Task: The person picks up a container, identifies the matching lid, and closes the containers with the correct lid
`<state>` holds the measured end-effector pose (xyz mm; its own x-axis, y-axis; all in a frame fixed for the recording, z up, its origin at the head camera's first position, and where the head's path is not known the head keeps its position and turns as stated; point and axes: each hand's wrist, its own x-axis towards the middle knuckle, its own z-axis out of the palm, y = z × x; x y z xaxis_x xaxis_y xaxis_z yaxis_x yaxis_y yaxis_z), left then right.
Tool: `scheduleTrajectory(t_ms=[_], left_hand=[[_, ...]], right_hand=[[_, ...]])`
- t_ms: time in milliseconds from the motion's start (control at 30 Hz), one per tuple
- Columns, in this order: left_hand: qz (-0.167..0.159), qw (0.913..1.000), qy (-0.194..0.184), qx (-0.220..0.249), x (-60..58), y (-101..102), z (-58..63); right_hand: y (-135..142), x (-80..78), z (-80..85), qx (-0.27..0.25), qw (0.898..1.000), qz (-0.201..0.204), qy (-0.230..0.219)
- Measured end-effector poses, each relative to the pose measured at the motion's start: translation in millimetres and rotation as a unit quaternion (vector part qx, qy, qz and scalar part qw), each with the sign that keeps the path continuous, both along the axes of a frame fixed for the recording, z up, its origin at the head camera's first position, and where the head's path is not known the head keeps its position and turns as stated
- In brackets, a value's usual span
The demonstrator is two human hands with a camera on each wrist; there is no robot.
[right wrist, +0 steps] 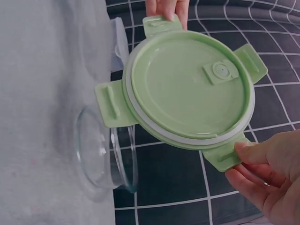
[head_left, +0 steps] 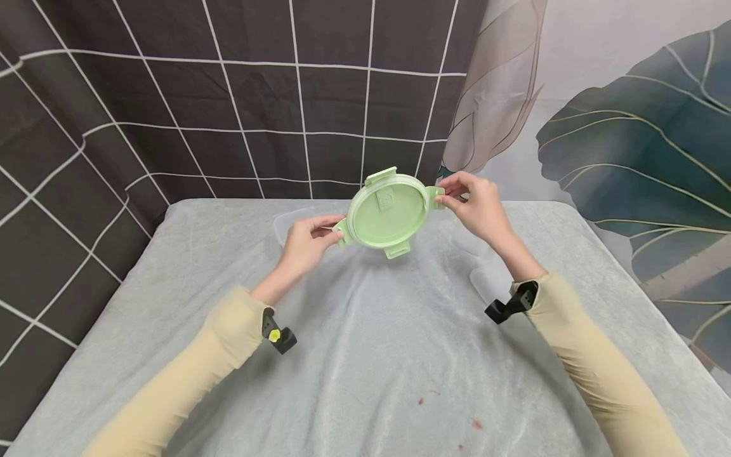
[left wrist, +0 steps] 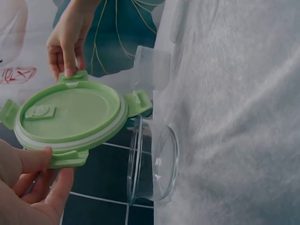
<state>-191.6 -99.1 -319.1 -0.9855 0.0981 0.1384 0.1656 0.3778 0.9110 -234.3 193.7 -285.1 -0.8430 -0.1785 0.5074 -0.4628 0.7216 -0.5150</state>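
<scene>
- Head view: a green lid (head_left: 388, 219) is held up, tilted, over the far middle of the grey-covered table (head_left: 365, 355), between both hands.
- The left hand (head_left: 305, 244) pinches the tab at the lid's left, thumb against fingers; the grip is narrow.
- The right hand (head_left: 480, 206) likewise pinches the tab at the lid's right.
- Left wrist view: a clear glass bowl (left wrist: 166, 164) stands on the cloth beneath the lid, apart from it; nothing visibly covers the bowl.
- Clear containers (head_left: 491, 282) rest on the cloth to the right, and another (head_left: 282, 225) lies beyond the left hand.
- The step in hand looks like holding the lid up by opposite tabs, its face in view.
- Bringing it down to the bowl would, I judge, call for levelling it, centring it over the rim and keeping the tabs outside.
</scene>
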Motion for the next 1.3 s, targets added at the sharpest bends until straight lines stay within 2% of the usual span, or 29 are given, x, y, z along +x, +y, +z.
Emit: scheduleTrajectory(t_ms=[367,633,900,1133,1300], left_hand=[[0.015,0.9967,0.075,-0.027,-14.2,-5,20.5],[0.026,0.9899,0.138,-0.018,-31.5,-8,24.5],[0.038,0.9781,0.191,-0.073,-45.2,-9,24.8],[0.019,0.9565,0.263,-0.124,-54.5,-5,20.7],[0.022,0.9502,0.274,-0.146,-59.6,-3,17.5]], right_hand=[[-7,-10.1,16.0,0.018,0.999,0.015,0.031],[-8,-21.6,21.5,0.004,0.999,0.02,0.025],[-10,-35.6,19.9,-0.013,0.999,0.035,0.001],[-10,-49.9,9.2,-0.037,0.999,0.019,-0.023],[-12,-56.9,0.6,-0.063,0.997,0.0,-0.041]])
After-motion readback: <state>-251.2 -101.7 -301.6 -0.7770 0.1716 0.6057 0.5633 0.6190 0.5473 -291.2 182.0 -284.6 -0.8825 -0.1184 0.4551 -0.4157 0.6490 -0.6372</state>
